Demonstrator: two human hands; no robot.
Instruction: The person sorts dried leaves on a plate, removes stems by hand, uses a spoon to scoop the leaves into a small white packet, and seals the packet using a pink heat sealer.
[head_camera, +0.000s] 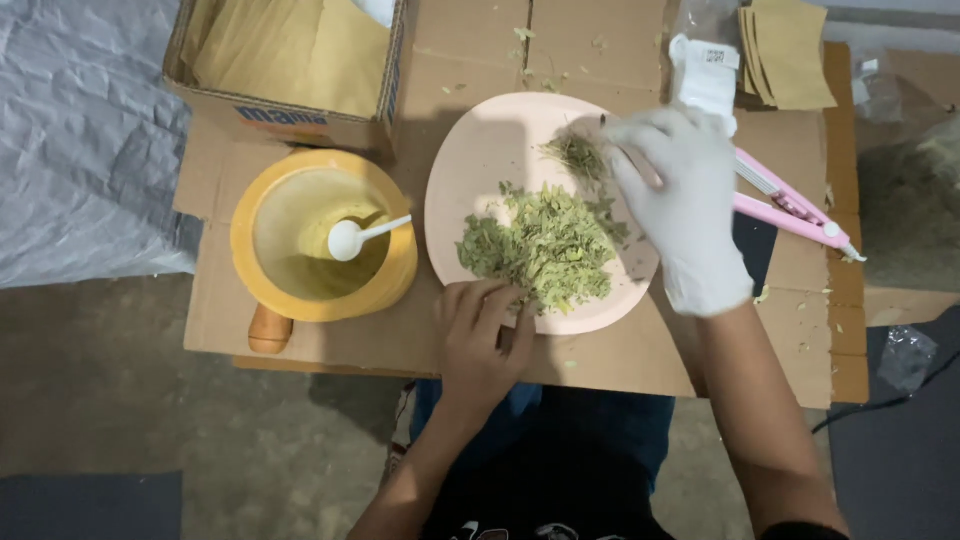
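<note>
Dark clothing of the person fills the near edge, both forearms reaching away from it onto a cardboard sheet (330, 330) laid over the floor. Left hand (482, 335), bare, rests at the near rim of a round pink plate (480, 150), fingers curled loosely and touching the near edge of a heap of chopped green leaves (545, 245); it grips nothing that can be seen. Right hand (685, 210), in a white glove, lies over the right side of the plate, fingers bent around a small tuft of the same leaves (578, 155) at the far part of the plate. Whether it holds anything else cannot be told. Pink sealing tool (790, 205) lies just right of the gloved hand, partly hidden by it. Left of the plate, close beside it: yellow bowl (325, 235) with a white spoon (362, 236) resting inside. Far left: open cardboard box (290, 60) holding tan sheets. Far right: stack of tan envelopes (788, 52) and a white packet (705, 75).
</note>
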